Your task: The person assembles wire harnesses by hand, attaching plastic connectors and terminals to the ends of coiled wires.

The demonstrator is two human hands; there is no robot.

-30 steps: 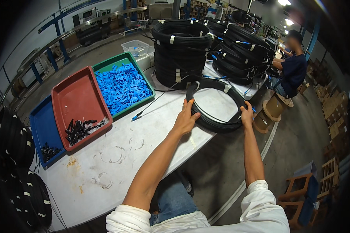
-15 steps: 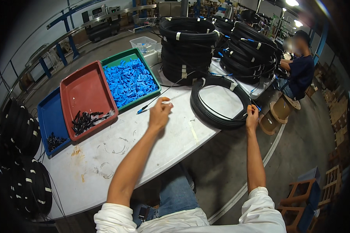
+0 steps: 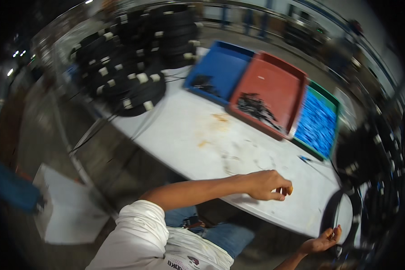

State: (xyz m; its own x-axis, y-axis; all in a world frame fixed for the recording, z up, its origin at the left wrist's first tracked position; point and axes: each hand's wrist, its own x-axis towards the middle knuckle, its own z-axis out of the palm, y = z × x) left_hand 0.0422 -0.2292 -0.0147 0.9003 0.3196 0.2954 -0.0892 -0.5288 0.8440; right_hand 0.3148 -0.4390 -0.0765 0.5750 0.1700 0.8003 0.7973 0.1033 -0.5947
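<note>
My left hand [image 3: 271,185] hovers over the white table [image 3: 171,135], fingers loosely curled with a gap at the thumb and nothing visible in them. An orange covering shows on one fingertip. Low on the right, my right hand [image 3: 323,241] is turned partly palm up with bent fingers, close against a black cable coil [image 3: 331,208]. Blur hides what its fingertips pinch. A thin cable with a blue-tipped connector [image 3: 305,159] lies on the table beside the green tray [image 3: 325,93], which holds many small blue plastic pieces [image 3: 316,126].
A red tray [image 3: 274,76] and a blue tray [image 3: 231,58] adjoin the green one, with small black parts in both. Stacked black cable coils [image 3: 126,85] stand at the far left; more coils [image 3: 382,157] crowd the right. A pale box-like object [image 3: 72,207] is on the floor at left.
My view has swung left, so trays and coils now appear farther right. My left hand has moved away from the connector, toward the table's near edge. My right hand stays by the coil.
</note>
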